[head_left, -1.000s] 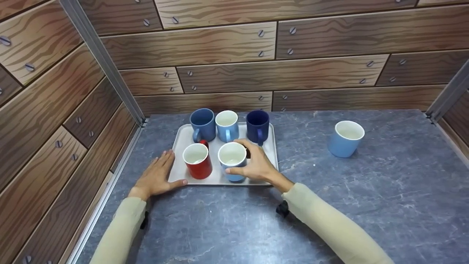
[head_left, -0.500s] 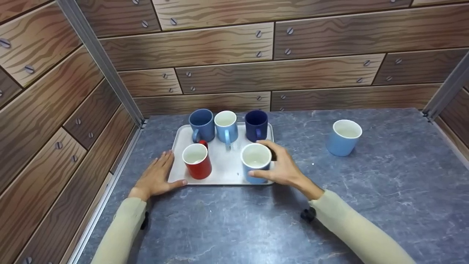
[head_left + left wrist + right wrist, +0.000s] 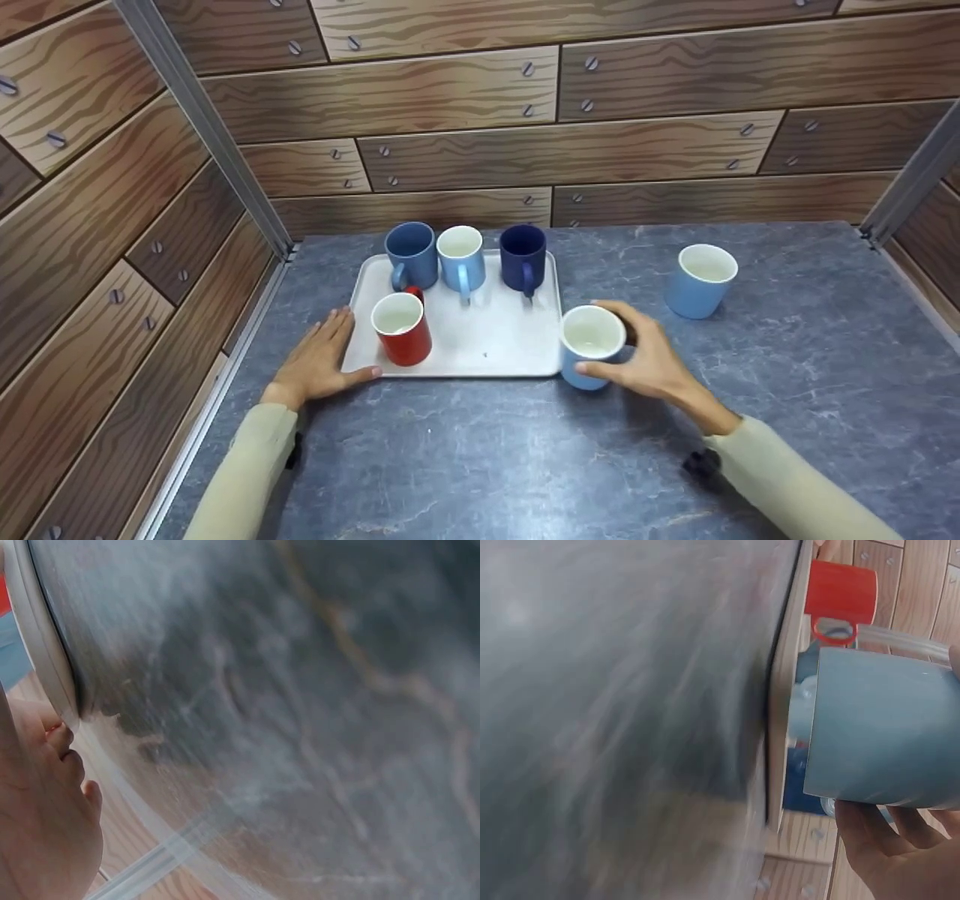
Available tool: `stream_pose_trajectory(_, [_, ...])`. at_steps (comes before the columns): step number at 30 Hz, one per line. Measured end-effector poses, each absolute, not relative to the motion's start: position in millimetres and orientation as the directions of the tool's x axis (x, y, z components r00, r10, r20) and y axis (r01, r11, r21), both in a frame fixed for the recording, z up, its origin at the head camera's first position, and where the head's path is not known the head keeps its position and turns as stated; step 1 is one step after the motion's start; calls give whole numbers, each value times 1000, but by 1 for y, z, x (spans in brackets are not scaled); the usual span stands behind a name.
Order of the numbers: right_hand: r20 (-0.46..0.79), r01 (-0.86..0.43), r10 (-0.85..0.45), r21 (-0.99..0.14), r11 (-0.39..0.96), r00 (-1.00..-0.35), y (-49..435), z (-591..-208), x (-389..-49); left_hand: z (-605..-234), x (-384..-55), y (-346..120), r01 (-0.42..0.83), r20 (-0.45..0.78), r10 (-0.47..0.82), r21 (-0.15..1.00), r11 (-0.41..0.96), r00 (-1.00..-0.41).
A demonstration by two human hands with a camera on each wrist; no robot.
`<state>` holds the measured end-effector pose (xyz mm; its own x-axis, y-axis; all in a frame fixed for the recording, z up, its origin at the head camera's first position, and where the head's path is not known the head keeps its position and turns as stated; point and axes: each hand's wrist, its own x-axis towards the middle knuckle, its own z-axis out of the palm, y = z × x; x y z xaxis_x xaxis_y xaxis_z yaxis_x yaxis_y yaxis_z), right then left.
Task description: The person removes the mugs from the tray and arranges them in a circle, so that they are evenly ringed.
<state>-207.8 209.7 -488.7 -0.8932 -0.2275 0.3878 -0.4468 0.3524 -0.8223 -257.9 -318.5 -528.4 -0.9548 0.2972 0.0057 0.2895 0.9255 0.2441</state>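
My right hand (image 3: 651, 358) grips a light blue mug (image 3: 589, 367) with a white inside, upright and just off the right edge of the white tray (image 3: 495, 352). In the right wrist view that mug (image 3: 885, 727) appears large, with fingers round its side. At the tray's left edge lies my left hand (image 3: 315, 364), fingers straight and thumb at the front corner. On the tray stand a red mug (image 3: 407, 341) at front left and, along the back, a grey-blue mug (image 3: 420, 262), a light blue mug (image 3: 466, 271) and a dark navy mug (image 3: 523, 262).
Another light blue mug (image 3: 701, 289) stands on the grey marbled table (image 3: 465, 465) at the right. Wood-patterned walls (image 3: 450, 90) with metal corner posts (image 3: 202, 120) close off the back and the sides.
My right hand has carried the light blue mug rightward from the tray's front middle past its right edge. The left hand and the other mugs have kept their places.
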Motion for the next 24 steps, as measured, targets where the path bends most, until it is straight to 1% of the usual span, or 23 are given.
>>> stream_pose_trajectory(14, [403,-400,-87,-815,419,-911,292,-490,-191,-530,-258,-320,301,14,306,236,924,-952])
stream_pose_trajectory(24, [403,-360,11,-829,429,-915,334,-489,-190,-529,-257,-321,303,17,308,233,924,-951])
